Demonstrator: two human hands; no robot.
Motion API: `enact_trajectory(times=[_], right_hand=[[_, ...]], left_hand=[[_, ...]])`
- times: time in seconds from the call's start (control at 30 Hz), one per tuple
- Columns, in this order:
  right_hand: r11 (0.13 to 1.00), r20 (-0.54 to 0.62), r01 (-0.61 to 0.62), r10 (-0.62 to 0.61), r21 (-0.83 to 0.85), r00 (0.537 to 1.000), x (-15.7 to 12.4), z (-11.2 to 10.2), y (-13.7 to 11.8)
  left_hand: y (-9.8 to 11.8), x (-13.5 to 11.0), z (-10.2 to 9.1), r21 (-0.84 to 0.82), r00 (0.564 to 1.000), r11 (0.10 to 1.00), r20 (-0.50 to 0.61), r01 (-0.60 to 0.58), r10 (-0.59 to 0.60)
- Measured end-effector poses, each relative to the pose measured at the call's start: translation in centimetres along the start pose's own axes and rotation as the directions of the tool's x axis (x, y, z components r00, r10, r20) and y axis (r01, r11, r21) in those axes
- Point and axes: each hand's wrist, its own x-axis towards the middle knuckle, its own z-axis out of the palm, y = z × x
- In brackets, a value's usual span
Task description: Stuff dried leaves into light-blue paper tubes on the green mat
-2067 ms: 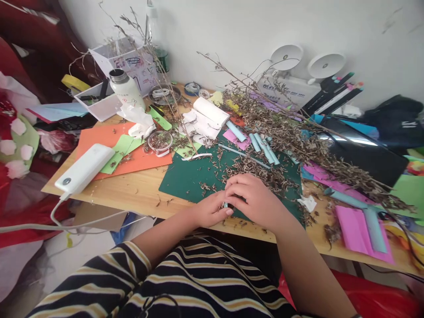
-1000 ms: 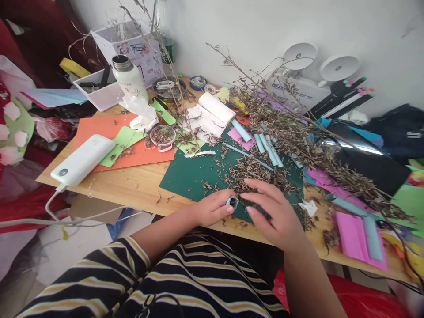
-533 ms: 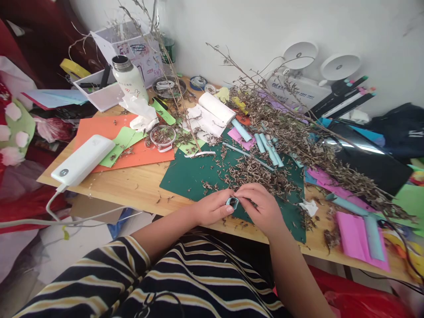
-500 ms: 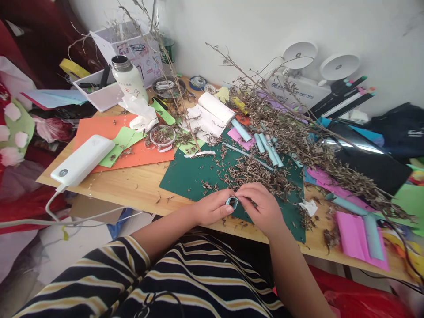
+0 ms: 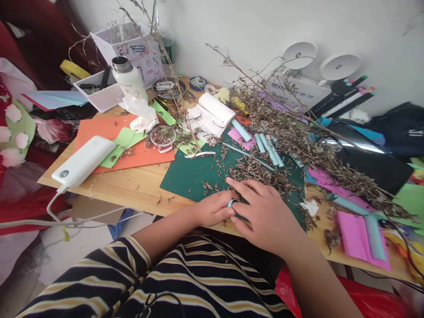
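My left hand [image 5: 217, 209] is wrapped round a light blue paper tube [image 5: 231, 202], whose open end faces up. Over it reaches my right hand [image 5: 265, 216], fingers spread, with one finger at the tube's mouth; I see nothing held in it. Both hands are above the front edge of a dark green sheet [image 5: 182, 174]. A heap of dried, crumbled leaves [image 5: 261, 172] lies on that sheet just beyond the right hand. Several rolled light blue tubes [image 5: 270, 149] lie behind the heap.
Dry leafy branches [image 5: 298, 137] stretch across the right side. A white power bank [image 5: 84, 160] with a cable, an open white bottle [image 5: 129, 79] and an orange sheet [image 5: 145, 160] stand or lie at left. Pink paper [image 5: 353, 236] lies at the right front edge.
My right hand has opened and its fingers have spread over the tube's mouth, where before they were pinched beside it. My left hand still holds the tube in nearly the same place.
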Motion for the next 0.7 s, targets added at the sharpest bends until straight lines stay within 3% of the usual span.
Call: enact_trajectory(times=[0.17, 0.43, 0.6, 0.7], right_hand=[[0.998, 0.174, -0.014, 0.024, -0.056, 0.984, 1.1, 0.1, -0.5], [0.994, 0.225, -0.079, 0.093, -0.072, 0.97, 0.8, -1.8, -0.3], [0.986, 0.41, -0.138, 0.164, -0.093, 0.897, 1.7, -2.8, -0.6], [0.991, 0.381, -0.104, 0.128, -0.082, 0.916, 1.4, -3.0, -0.6]], left_hand=[[0.3, 0.2, 0.1, 0.04, 1.0, 0.999, 0.016, -0.015, 0.015], [-0.1, -0.1, 0.0, 0.008, 0.999, 0.999, 0.023, 0.039, -0.039], [-0.4, -0.3, -0.1, 0.009, 0.998, 0.999, 0.018, 0.053, -0.053], [-0.5, -0.3, -0.1, 0.006, 0.999, 0.999, 0.014, 0.044, -0.044]])
